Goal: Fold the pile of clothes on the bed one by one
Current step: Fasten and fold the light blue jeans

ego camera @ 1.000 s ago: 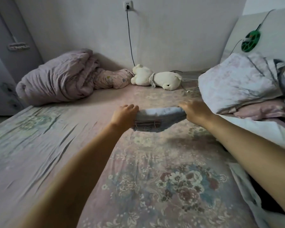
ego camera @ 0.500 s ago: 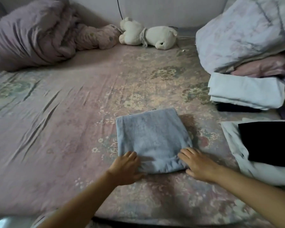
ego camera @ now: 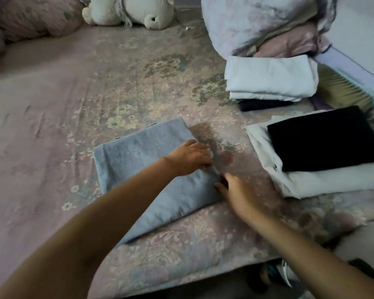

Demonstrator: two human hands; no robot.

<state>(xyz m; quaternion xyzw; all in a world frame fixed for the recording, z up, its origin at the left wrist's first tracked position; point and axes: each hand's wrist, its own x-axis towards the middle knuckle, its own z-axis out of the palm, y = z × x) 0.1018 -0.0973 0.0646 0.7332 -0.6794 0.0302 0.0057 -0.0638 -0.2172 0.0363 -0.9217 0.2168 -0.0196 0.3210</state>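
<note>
- Blue-grey folded cloth garment (ego camera: 138, 160) lies flat on the bed (ego camera: 52, 126), near its front edge, centre of view.
- Left hand (ego camera: 189, 157) rests on the garment's right edge, fingers bent down over the edge; an actual grip cannot be told.
- Right hand (ego camera: 239, 192) sits just beside the garment's right edge lower down, fingertips touching or tucked at the edge, fingers fairly straight; hands close together, not touching.
- Bed covered in a pink floral sheet, wrinkled on the left.
- Right of the garment, apart: black folded cloth (ego camera: 324, 138) on top of a white folded cloth (ego camera: 311, 182).
- Behind that: folded pale white stack (ego camera: 270, 77) over a dark item.
- Far right: heap of floral bedding (ego camera: 257, 20).
- Top: white plush toy (ego camera: 130, 11) lying on the bed; crumpled pink quilt (ego camera: 30, 16) top left.
</note>
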